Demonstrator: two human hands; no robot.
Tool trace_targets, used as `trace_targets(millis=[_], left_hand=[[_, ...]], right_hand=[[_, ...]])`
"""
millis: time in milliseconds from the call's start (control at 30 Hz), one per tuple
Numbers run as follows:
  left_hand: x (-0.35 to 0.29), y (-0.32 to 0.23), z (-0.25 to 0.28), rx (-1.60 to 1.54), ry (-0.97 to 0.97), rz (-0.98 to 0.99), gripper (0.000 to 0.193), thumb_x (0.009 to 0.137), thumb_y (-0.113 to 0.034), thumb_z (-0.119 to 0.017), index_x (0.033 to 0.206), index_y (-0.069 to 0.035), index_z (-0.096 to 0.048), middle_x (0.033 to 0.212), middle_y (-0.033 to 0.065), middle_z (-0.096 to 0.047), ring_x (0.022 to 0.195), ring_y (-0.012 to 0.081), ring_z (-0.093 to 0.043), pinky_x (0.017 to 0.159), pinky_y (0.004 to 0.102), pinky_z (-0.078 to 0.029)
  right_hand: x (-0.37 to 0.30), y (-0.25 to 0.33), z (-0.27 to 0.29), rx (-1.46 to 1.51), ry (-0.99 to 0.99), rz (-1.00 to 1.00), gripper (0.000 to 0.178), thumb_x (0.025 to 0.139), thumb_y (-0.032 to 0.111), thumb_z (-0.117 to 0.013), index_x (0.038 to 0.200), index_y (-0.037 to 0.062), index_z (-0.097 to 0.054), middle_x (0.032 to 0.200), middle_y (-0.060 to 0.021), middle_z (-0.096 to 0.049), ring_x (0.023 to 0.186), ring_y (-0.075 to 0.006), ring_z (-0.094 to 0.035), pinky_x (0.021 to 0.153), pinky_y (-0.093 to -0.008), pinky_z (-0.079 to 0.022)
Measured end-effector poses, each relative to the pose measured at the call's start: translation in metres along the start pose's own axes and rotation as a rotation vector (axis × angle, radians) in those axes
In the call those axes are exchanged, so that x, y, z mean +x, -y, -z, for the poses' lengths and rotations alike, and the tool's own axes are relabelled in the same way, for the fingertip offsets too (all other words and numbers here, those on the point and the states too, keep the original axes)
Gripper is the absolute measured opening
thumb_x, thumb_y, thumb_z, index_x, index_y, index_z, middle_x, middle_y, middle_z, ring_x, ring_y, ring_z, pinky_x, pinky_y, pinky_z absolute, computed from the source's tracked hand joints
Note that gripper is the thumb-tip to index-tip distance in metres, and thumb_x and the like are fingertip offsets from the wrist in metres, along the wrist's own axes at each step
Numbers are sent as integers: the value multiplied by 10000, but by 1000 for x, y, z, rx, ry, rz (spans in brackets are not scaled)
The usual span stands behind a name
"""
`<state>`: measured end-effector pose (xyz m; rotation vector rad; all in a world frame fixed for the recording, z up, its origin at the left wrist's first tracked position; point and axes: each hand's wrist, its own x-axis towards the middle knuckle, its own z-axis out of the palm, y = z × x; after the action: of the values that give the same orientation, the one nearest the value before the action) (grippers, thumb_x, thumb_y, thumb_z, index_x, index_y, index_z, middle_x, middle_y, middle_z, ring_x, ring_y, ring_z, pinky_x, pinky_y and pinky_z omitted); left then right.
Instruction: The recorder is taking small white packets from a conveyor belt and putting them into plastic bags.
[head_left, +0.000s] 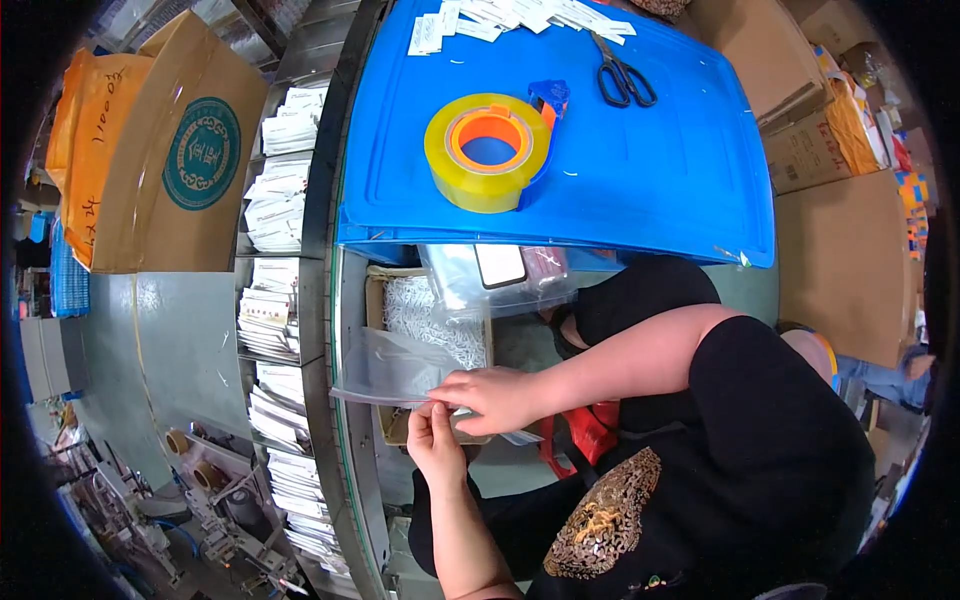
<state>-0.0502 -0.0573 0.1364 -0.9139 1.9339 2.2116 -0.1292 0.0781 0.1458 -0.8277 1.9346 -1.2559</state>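
A clear zip bag (390, 358) hangs over the edge of a box, its zip strip running toward my fingers. My left hand (437, 447) pinches the end of that strip between thumb and fingertips. Just above it, my right hand (493, 400) is closed on the same edge, its fingers meeting those of the left. Whatever may lie under the right palm is hidden. Below the bag is the open cardboard box (376, 300), filled with small white pieces (432, 318). Another clear bag (455, 275) with a dark-framed white item lies at the box's far side.
A blue plastic lid (640, 170) bears a yellow tape roll on a dispenser (480, 190), black scissors (624, 82) and white slips (500, 15). Metal trays of white cards (275, 305) line the left. Cardboard boxes (850, 265) stand right; a red bag (590, 435) is by my legs.
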Motion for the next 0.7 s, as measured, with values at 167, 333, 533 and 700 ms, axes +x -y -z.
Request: trace_targets(millis=[167,333,533,700], left_hand=[[1,4,-1,-8,24,-154,99,895,-85,-526,821,-41,-479,818,36,-559,762,103,-508,733,244,-425],[0,4,-3,-37,43,-177,125,893,-92,-534,801,-49,-461,807,26,-550,770,98,-499,742,241,-416],[0,3,-2,-75,64,-176,153,894,-124,-542,789,-61,-451,785,9,-537,734,81,-468,721,232,-403],[-4,1,-3,107,111,-185,205,911,-212,-523,789,-74,-433,753,-5,-515,676,65,-440,619,212,-398]], right_hand=[[2,5,10,37,49,-20,462,765,285,-570,1152,44,-500,1080,-160,-526,977,-329,-545,824,-398,-453],[3,0,15,0,52,11,365,772,265,-561,1067,51,-533,1028,-148,-548,927,-330,-558,787,-406,-458],[5,1,17,-47,46,33,269,794,234,-524,991,58,-579,930,-124,-587,862,-310,-579,736,-401,-472],[8,-3,19,-109,49,43,216,786,235,-529,880,47,-584,849,-113,-594,784,-308,-590,667,-405,-480]])
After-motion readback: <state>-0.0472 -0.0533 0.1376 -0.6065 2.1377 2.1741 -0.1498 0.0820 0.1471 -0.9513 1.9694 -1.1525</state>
